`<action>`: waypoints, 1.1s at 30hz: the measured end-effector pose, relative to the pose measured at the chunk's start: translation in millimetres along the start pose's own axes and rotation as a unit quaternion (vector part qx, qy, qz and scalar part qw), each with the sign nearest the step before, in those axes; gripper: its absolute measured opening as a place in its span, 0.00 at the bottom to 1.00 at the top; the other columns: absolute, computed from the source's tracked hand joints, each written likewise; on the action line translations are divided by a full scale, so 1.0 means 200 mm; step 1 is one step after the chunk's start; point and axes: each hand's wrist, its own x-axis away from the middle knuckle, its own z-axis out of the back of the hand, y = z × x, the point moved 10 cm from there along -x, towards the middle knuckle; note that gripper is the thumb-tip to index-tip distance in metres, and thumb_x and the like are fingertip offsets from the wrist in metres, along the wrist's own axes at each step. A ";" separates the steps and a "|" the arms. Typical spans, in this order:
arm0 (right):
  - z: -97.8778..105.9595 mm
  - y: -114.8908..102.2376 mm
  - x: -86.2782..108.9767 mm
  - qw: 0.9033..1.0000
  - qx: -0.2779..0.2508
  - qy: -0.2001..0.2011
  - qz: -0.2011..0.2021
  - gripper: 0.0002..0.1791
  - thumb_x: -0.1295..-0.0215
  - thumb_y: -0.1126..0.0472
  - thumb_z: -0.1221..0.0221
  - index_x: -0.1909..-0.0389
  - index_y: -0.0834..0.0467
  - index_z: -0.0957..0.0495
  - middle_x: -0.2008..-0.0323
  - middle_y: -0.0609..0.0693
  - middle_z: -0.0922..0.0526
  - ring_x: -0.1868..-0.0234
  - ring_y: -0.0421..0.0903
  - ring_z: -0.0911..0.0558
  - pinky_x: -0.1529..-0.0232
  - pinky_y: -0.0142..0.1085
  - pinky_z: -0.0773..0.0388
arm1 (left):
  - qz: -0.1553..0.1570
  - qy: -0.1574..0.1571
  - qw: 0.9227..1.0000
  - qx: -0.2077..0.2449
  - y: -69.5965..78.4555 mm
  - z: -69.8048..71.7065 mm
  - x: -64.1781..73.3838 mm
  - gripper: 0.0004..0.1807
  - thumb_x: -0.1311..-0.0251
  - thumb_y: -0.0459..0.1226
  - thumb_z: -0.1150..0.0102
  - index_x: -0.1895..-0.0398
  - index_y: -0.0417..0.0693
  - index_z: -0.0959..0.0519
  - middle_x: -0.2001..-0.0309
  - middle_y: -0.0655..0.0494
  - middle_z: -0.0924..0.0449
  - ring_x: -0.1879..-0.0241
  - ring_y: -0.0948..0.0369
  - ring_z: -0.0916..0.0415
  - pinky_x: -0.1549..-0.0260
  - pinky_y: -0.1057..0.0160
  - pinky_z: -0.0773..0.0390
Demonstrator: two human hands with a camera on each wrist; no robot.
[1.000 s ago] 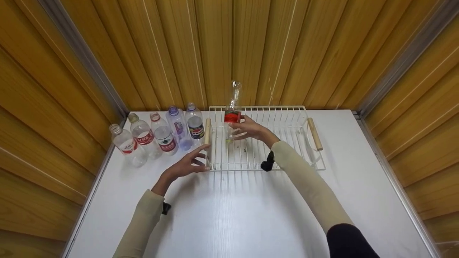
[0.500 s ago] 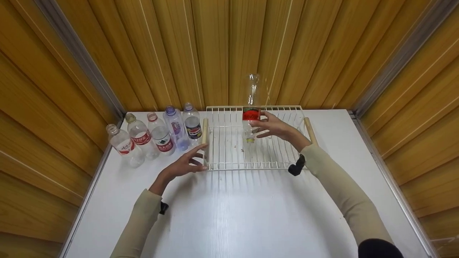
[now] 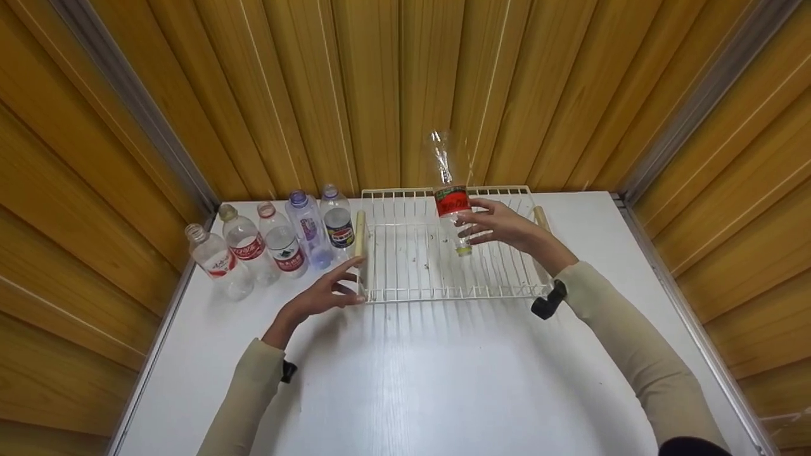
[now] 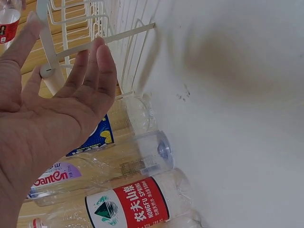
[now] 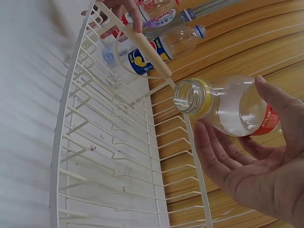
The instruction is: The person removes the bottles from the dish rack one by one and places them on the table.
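In the head view my right hand (image 3: 504,227) grips a clear plastic bottle (image 3: 452,201) with a red and green label, above a white wire dish rack (image 3: 418,300). The bottle is held upside down and tilted; the right wrist view shows its uncapped neck (image 5: 192,98) with a yellow ring. Thumb and fingers lie on opposite sides of it. My left hand (image 3: 321,295) touches the rack's left front corner, fingers mostly straight, below the left wooden handle (image 3: 360,234). In the left wrist view my left palm (image 4: 47,121) faces the camera, beside the rack's end frame (image 4: 107,40).
Several uncapped plastic bottles stand left of the rack, among them a Nongfu Spring bottle (image 3: 283,244), a purple-tinted bottle (image 3: 308,228) and a blue-labelled bottle (image 3: 338,218). The white table (image 3: 405,380) extends in front. Wood-look panels (image 3: 367,95) enclose the back and sides.
My right hand has moved right over the rack with the bottle, which has gone from nearly upright to leaning, its neck toward the right. My left hand stays at the rack's corner.
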 end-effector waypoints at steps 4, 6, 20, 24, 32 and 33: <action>0.00 -0.01 0.01 1.000 -0.015 0.002 0.014 0.39 0.24 0.52 0.43 0.20 0.57 0.49 0.41 0.56 0.19 0.38 0.60 0.19 0.38 0.47 0.20 | -0.011 -0.002 1.000 -0.006 0.01 0.00 -0.01 0.49 0.34 0.37 0.34 0.17 0.55 0.52 0.23 0.32 0.46 0.39 0.40 0.24 0.45 0.44 0.19; 0.00 -0.02 0.01 1.000 -0.019 0.003 0.019 0.40 0.24 0.52 0.43 0.19 0.56 0.49 0.42 0.54 0.17 0.40 0.57 0.18 0.37 0.48 0.21 | -0.014 -0.002 1.000 -0.006 0.02 0.00 -0.01 0.49 0.34 0.37 0.34 0.17 0.54 0.52 0.22 0.33 0.47 0.39 0.39 0.24 0.46 0.47 0.19; 0.01 0.04 -0.02 0.998 -0.044 0.025 0.028 0.34 0.23 0.52 0.43 0.22 0.56 0.42 0.50 0.46 0.15 0.45 0.50 0.16 0.49 0.38 0.17 | -0.005 0.002 1.000 0.003 0.01 0.00 0.00 0.49 0.34 0.38 0.33 0.16 0.56 0.53 0.21 0.35 0.50 0.37 0.38 0.26 0.43 0.48 0.21; 0.03 0.05 -0.02 0.998 -0.053 0.031 0.034 0.32 0.24 0.54 0.42 0.24 0.56 0.39 0.53 0.44 0.14 0.45 0.53 0.14 0.48 0.40 0.16 | -0.010 -0.002 1.000 0.005 0.01 0.00 0.00 0.50 0.34 0.38 0.33 0.16 0.55 0.54 0.20 0.35 0.51 0.36 0.36 0.27 0.43 0.47 0.20; 0.04 0.07 -0.01 0.997 -0.051 0.053 0.028 0.31 0.26 0.52 0.40 0.28 0.58 0.33 0.50 0.48 0.17 0.45 0.56 0.15 0.48 0.41 0.14 | -0.008 -0.001 1.000 0.000 0.00 -0.01 0.00 0.49 0.34 0.37 0.34 0.16 0.58 0.53 0.22 0.35 0.46 0.37 0.38 0.26 0.45 0.49 0.20; 0.05 0.07 -0.01 0.997 -0.048 0.055 0.027 0.30 0.26 0.52 0.40 0.28 0.59 0.33 0.49 0.48 0.17 0.46 0.55 0.15 0.48 0.41 0.14 | -0.007 -0.001 1.000 0.000 -0.01 -0.01 0.00 0.49 0.34 0.38 0.34 0.16 0.58 0.53 0.22 0.35 0.46 0.37 0.39 0.26 0.45 0.49 0.20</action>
